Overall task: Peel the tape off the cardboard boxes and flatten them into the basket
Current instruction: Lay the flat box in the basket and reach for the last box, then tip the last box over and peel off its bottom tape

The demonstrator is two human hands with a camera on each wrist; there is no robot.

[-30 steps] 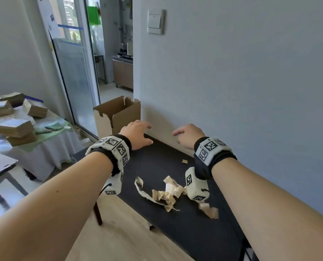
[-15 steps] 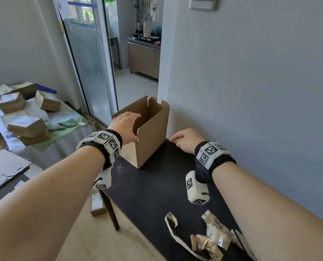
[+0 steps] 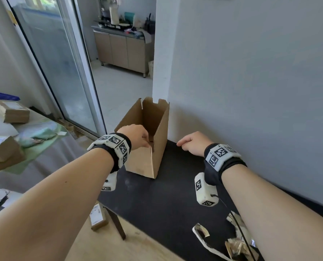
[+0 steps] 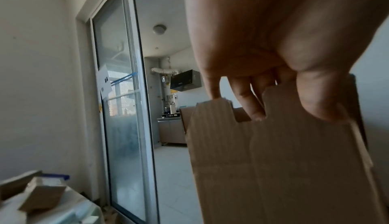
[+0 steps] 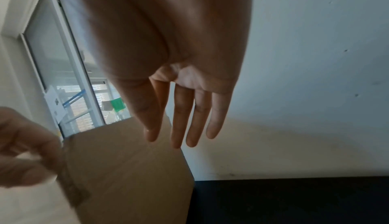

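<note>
An open brown cardboard box (image 3: 147, 147) stands upright at the far left end of the black table (image 3: 166, 200), close to the wall. My left hand (image 3: 136, 137) grips the box's near top flap (image 4: 284, 136), thumb outside and fingers inside. My right hand (image 3: 192, 143) hovers just right of the box with straight fingers (image 5: 179, 124), holding nothing; the box (image 5: 130, 169) shows below it in the right wrist view. Peeled strips of tape (image 3: 232, 243) lie crumpled at the table's near right.
A grey wall (image 3: 251, 91) runs along the table's right side. Several taped cardboard boxes (image 3: 10, 112) sit on a cloth-covered table at the left. A small box (image 3: 98, 219) lies on the wooden floor by the table leg. A glass sliding door (image 3: 59, 63) stands behind.
My view has shifted forward and left, so the box looks nearer. My left hand went from resting at the box's edge to gripping its flap. The right hand stayed beside the box.
</note>
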